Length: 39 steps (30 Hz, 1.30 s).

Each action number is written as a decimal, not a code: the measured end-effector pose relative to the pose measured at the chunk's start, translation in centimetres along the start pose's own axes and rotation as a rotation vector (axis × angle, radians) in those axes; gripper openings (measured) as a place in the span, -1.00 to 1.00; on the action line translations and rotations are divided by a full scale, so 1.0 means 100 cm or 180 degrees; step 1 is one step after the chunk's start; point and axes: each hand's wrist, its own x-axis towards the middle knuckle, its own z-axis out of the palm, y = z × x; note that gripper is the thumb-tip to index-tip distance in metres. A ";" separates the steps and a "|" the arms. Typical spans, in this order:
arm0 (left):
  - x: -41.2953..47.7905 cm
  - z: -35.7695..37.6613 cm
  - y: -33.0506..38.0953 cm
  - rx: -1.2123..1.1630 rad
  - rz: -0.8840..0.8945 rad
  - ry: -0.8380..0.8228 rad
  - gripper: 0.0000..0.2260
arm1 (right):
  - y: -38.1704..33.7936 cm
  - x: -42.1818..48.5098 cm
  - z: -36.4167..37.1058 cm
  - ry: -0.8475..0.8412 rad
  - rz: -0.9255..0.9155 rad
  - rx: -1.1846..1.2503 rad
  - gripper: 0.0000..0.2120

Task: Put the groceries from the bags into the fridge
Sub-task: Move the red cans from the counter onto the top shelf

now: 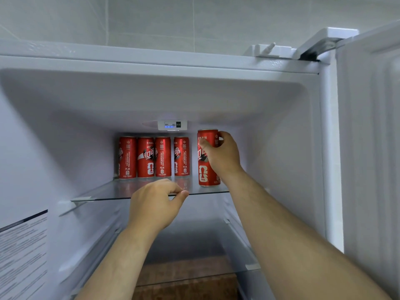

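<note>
The fridge stands open in front of me, with a glass top shelf point(104, 194). Several red cola cans point(145, 157) stand upright in a row at the back of that shelf. My right hand point(224, 155) grips another red cola can point(205, 169), which stands upright near the shelf's front right. My left hand point(154, 202) hovers at the shelf's front edge with fingers curled and thumb meeting the fingertips, holding nothing that I can see.
A small control panel point(172, 125) sits on the back wall above the cans. The open fridge door point(372, 148) is at the right. A lower glass shelf point(249, 267) lies beneath, and a label sticker point(21, 256) is on the left wall.
</note>
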 end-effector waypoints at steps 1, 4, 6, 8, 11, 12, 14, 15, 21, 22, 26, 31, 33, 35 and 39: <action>0.000 0.000 0.000 0.0013 0.0003 -0.0002 -0.80 | 0.002 0.004 0.002 -0.0069 0.0039 -0.0027 -0.54; 0.000 -0.001 0.000 0.0028 -0.0016 -0.0022 -0.80 | 0.009 0.018 0.007 -0.0272 0.0242 -0.0239 -0.55; 0.000 -0.001 0.000 0.0037 -0.0002 -0.0037 -0.80 | 0.011 0.027 0.007 -0.0443 0.0386 -0.0392 -0.55; 0.000 -0.001 0.000 0.0036 0.0014 -0.0050 -0.80 | 0.013 0.036 0.003 -0.0652 0.0494 -0.0431 -0.52; 0.003 -0.003 -0.001 0.0091 0.0043 -0.0075 -0.79 | 0.021 0.046 0.000 -0.0975 0.0678 -0.0471 -0.42; 0.004 -0.004 -0.001 0.0096 0.0043 -0.0113 -0.78 | 0.025 0.048 0.001 -0.1062 0.0750 -0.0515 -0.39; 0.006 -0.005 -0.002 0.0074 0.0038 -0.0197 -0.77 | 0.033 0.055 0.002 -0.1171 0.0863 -0.0542 -0.35; 0.006 -0.005 -0.002 0.0071 0.0029 -0.0228 -0.76 | 0.036 0.059 0.003 -0.1184 0.0915 -0.0524 -0.34; 0.003 -0.003 -0.006 0.0085 -0.0012 -0.0167 -0.78 | 0.047 0.076 0.013 -0.1283 0.0897 -0.0549 -0.37; 0.003 -0.002 -0.006 0.0074 -0.0030 -0.0146 -0.78 | 0.052 0.080 0.016 -0.1251 0.0848 -0.0603 -0.38; 0.003 -0.002 -0.002 0.0062 0.0000 -0.0110 -0.80 | 0.073 0.090 0.022 -0.1040 0.0737 -0.0853 -0.41; 0.004 -0.004 -0.003 0.0053 0.0022 -0.0116 -0.79 | 0.075 0.096 0.029 -0.1170 0.0782 -0.0914 -0.41; 0.004 -0.003 -0.003 0.0059 0.0018 -0.0141 -0.79 | 0.077 0.099 0.031 -0.1192 0.0810 -0.0878 -0.42; 0.004 -0.002 -0.003 0.0063 0.0014 -0.0150 -0.79 | 0.082 0.103 0.033 -0.1178 0.0841 -0.0898 -0.43; 0.004 -0.003 -0.003 0.0066 0.0004 -0.0174 -0.80 | 0.084 0.107 0.040 -0.1163 0.0940 -0.0945 -0.43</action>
